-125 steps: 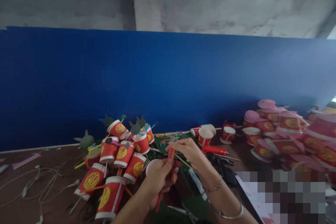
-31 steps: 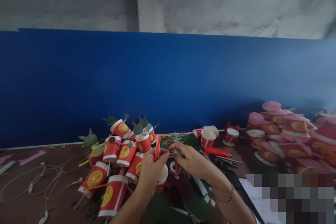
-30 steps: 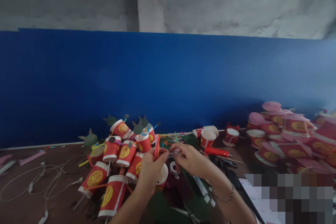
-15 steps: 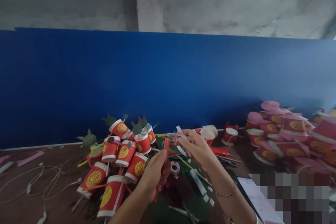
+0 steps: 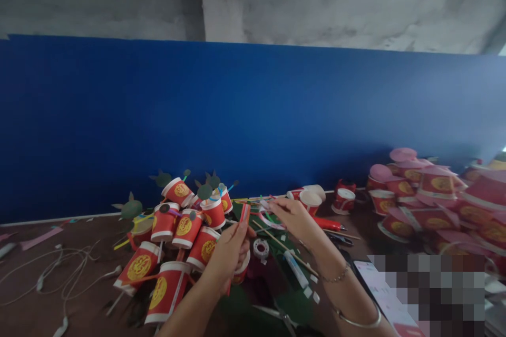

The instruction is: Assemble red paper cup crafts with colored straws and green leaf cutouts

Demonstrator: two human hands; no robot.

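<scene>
My left hand [image 5: 231, 253] is closed round a flat red strip [image 5: 244, 216], whose upper end sticks up past the thumb. To its right, my right hand [image 5: 290, 213] pinches a whitish-pink paper strip [image 5: 272, 221] that curls down below the fingertips. The two hands are apart. Left of my left hand lies a heap of red paper cups [image 5: 185, 226] with yellow emblems, some joined to dark green paper heads [image 5: 132, 208]. A roll of tape [image 5: 261, 248] lies between my forearms, with scissors [image 5: 279, 314] nearer to me.
A glue tube [image 5: 295, 268], a thin stick [image 5: 285, 247] and a red tool [image 5: 330, 224] lie around my right arm. Pink-topped cups [image 5: 438, 184] are piled at the right, near a phone [image 5: 381, 289]. White earphones [image 5: 65, 284] lie left. A blue panel [image 5: 253, 116] stands behind.
My right hand has moved slightly lower, its strip now hanging in a curl. My left hand has shifted a little left with the red strip. The view has shifted slightly.
</scene>
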